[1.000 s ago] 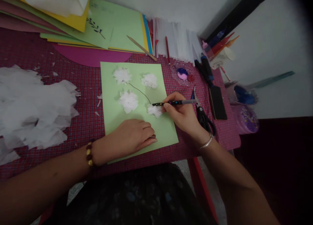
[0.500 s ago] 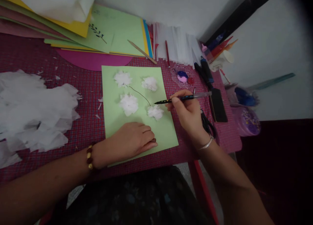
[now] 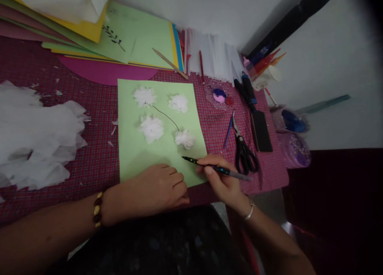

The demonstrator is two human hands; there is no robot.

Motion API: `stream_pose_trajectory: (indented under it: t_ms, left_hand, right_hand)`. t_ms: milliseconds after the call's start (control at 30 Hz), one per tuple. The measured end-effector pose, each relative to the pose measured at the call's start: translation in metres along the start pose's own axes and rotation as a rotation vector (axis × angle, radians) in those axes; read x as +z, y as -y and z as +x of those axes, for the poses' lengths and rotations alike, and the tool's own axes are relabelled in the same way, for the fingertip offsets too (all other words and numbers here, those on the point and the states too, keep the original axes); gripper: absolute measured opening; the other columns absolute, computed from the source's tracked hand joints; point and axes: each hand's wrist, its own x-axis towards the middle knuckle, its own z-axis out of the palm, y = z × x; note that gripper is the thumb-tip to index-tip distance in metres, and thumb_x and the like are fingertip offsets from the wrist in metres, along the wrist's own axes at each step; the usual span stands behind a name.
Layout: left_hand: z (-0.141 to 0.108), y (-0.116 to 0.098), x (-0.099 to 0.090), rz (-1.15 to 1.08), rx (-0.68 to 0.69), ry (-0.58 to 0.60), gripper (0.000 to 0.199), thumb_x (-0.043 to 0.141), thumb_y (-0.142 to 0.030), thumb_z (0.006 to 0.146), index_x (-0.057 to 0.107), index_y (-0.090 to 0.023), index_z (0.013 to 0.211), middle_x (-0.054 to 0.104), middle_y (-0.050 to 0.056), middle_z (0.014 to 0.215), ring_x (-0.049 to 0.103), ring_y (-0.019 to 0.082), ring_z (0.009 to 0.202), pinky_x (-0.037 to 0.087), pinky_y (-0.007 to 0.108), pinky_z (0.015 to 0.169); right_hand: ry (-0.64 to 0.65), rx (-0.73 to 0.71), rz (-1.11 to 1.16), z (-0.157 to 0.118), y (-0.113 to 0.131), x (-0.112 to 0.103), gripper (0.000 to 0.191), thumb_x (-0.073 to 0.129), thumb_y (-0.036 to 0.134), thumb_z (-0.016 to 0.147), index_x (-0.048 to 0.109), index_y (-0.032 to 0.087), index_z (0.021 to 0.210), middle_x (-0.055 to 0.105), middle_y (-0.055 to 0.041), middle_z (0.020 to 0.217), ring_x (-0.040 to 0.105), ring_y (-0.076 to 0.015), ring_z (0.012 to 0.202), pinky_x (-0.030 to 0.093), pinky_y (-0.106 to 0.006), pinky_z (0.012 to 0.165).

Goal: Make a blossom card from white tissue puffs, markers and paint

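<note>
Where the green sheet (image 3: 167, 149) lies on the tabletop (image 3: 100, 147), four white paper rosettes sit at its 11, 1, 9 and 4 o'clock. A thin curved line (image 3: 164, 114) links the 11 and 4 o'clock rosettes. The hands are apart: the right hand (image 3: 223, 183), at 4 o'clock, grips a black pen (image 3: 221, 169), tip over the sheet; contact cannot be confirmed. The left hand (image 3: 152, 187) rests at 6 o'clock on the near edge, fingers curled, contents hidden. Scissors (image 3: 245, 157) lie at 3 o'clock, a paint dish (image 3: 220, 96) at 2. Judged step: line work, between strokes. A further stroke would call for a steady sheet and light tip pressure.
</note>
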Motion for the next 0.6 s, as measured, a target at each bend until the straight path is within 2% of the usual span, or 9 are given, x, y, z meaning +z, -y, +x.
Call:
stream_pose_trajectory:
  t_ms: [67,167,233,300,400,467,600]
  left_hand:
    - [0.000,-0.004,-0.002,-0.005,0.029,-0.015,0.031,0.050,-0.037,0.098,0.056,-0.019,0.074,0.060,0.000,0.067,0.051,0.017,0.062,0.036,0.034,0.060]
    - [-0.001,-0.009,-0.012,-0.028,0.181,-0.079,0.026,0.055,-0.033,0.095,0.058,-0.019,0.074,0.058,-0.001,0.066,0.048,0.015,0.059,0.035,0.033,0.056]
    - [-0.002,-0.003,-0.022,-0.007,0.228,-0.137,0.025,0.054,-0.030,0.095,0.058,-0.020,0.073,0.055,-0.001,0.062,0.046,0.015,0.056,0.032,0.033,0.053]
    - [-0.005,0.012,-0.031,0.061,0.112,-0.208,0.031,0.047,-0.031,0.098,0.056,-0.021,0.070,0.054,-0.001,0.060,0.046,0.015,0.056,0.033,0.033,0.053]
    - [-0.009,0.043,-0.039,0.150,-0.218,-0.290,0.037,0.038,-0.037,0.101,0.055,-0.020,0.074,0.058,0.001,0.067,0.053,0.015,0.063,0.037,0.030,0.059]
    - [-0.011,0.060,-0.039,0.152,-0.378,-0.290,0.037,0.037,-0.040,0.101,0.053,-0.020,0.076,0.059,0.002,0.071,0.053,0.015,0.063,0.035,0.029,0.058]
    - [-0.011,0.070,-0.032,0.177,-0.493,-0.211,0.042,0.034,-0.045,0.101,0.051,-0.019,0.073,0.057,0.002,0.070,0.050,0.016,0.061,0.028,0.029,0.055]
  right_hand:
    - [-0.019,-0.010,-0.049,-0.003,-0.006,0.004,0.022,0.056,0.020,0.091,0.066,0.031,0.107,0.069,-0.0017,0.088,0.066,-0.0178,0.080,0.054,-0.035,0.070]
    - [-0.093,-0.017,-0.073,-0.002,-0.012,0.009,0.023,0.056,0.018,0.091,0.065,0.032,0.106,0.068,-0.0017,0.090,0.065,-0.0177,0.080,0.054,-0.035,0.072]
    - [-0.113,-0.019,-0.074,0.000,-0.015,0.011,0.022,0.055,0.018,0.091,0.065,0.031,0.107,0.068,-0.0023,0.090,0.065,-0.0183,0.080,0.054,-0.036,0.072]
    - [-0.116,-0.024,-0.075,0.001,-0.016,0.012,0.022,0.055,0.019,0.091,0.065,0.031,0.106,0.069,-0.0028,0.091,0.065,-0.0191,0.081,0.054,-0.037,0.072]
    - [-0.119,-0.023,-0.066,0.002,-0.018,0.012,0.022,0.055,0.020,0.091,0.064,0.032,0.107,0.069,-0.0029,0.092,0.065,-0.0199,0.082,0.054,-0.039,0.072]
    - [-0.122,-0.012,-0.063,0.003,-0.018,0.013,0.021,0.055,0.021,0.091,0.064,0.032,0.107,0.068,-0.0028,0.093,0.065,-0.0203,0.082,0.054,-0.040,0.072]
    - [-0.120,-0.003,-0.077,0.002,-0.016,0.012,0.020,0.056,0.021,0.091,0.064,0.031,0.106,0.068,-0.0030,0.092,0.065,-0.0198,0.081,0.054,-0.040,0.072]
